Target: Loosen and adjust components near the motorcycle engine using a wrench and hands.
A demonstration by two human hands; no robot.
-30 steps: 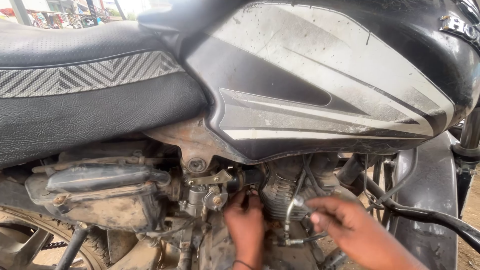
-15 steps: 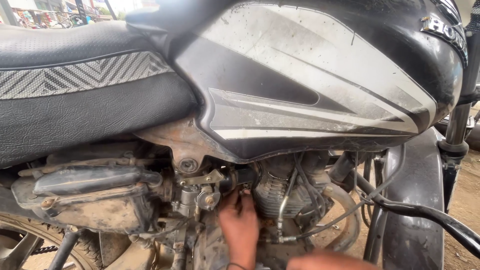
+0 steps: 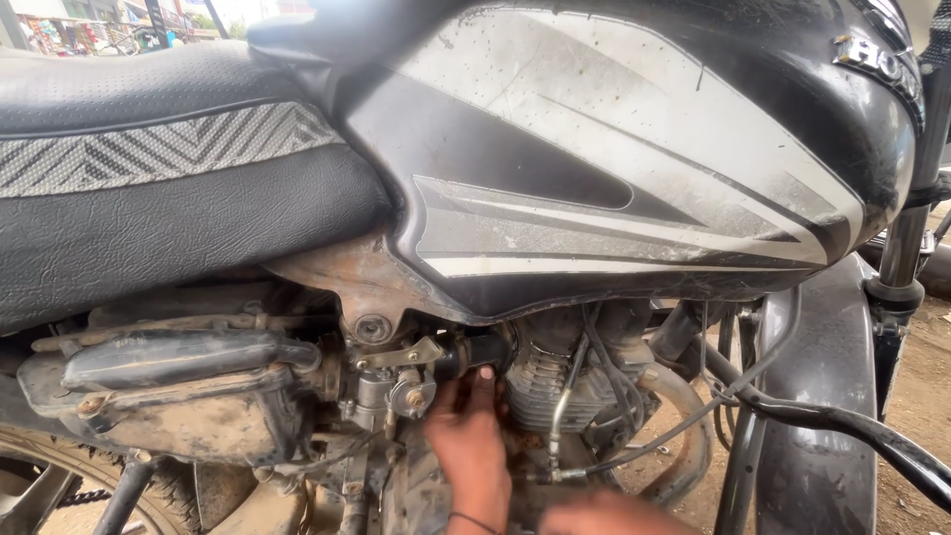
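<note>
Here the work centres on the black rubber intake boot (image 3: 475, 350), the short dark sleeve between the carburettor (image 3: 388, 388) on its left and the finned engine cylinder (image 3: 555, 381) on its right, tucked just under the lower edge of the fuel tank (image 3: 614, 168). The left hand (image 3: 474, 436) reaches up from below, its fingertips (image 3: 484, 374) pressed against the underside of the boot; the fingers are curled in toward it, touching rather than clearly wrapped round it, and no tool can be seen in them. A thin band sits on that wrist near the bottom edge. The right hand (image 3: 604, 515) shows only as a sliver at the bottom edge of the view, to the right of the left forearm, so whether it is open or holds anything cannot be told.

Judging from the finger placement, the step in hand looks like feeling or working the joint where the boot meets the carburettor. The next move would call for a firmer purchase in a tight gap, with the cables (image 3: 614, 396) hanging just to the right of the fingers kept out of the way.

Further out, a dusty air-box cover (image 3: 168, 391) lies to the left, the black seat (image 3: 149, 188) with its chevron strip sits above it, and the front fork (image 3: 906, 258) stands at the far right over bare dirt ground (image 3: 921, 416).
</note>
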